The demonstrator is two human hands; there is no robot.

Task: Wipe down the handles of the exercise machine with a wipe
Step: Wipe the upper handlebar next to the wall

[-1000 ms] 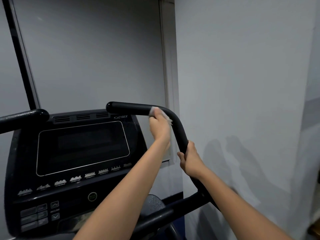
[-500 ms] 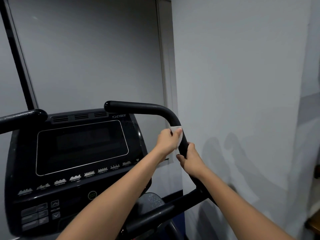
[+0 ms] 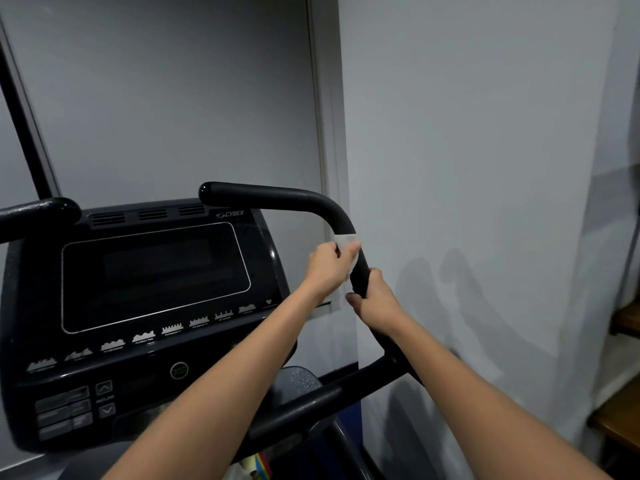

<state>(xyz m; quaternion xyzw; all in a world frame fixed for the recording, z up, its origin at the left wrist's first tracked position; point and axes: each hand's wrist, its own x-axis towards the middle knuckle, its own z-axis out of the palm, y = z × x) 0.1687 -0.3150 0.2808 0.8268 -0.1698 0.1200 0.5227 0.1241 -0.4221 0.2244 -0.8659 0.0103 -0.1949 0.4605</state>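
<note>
wipe sits wrapped on the right handle, gripped by the left hand. right hand grasps the bar just below. handle runs up, then bends left.

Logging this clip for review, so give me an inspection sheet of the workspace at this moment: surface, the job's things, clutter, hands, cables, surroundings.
Surface: no table; dark console with blank screen, button pad at its lower left.
Job's things: white wipe wrapped on the right handle just below its bend; left handle untouched at frame left.
Clutter: coloured items at the bottom edge, too small to identify.
Hands: left hand grips the wipe against the right handle; right hand grips the same bar just below it.
Cables: nothing seen.
Surroundings: grey wall to the right, wooden furniture at far right.
</note>
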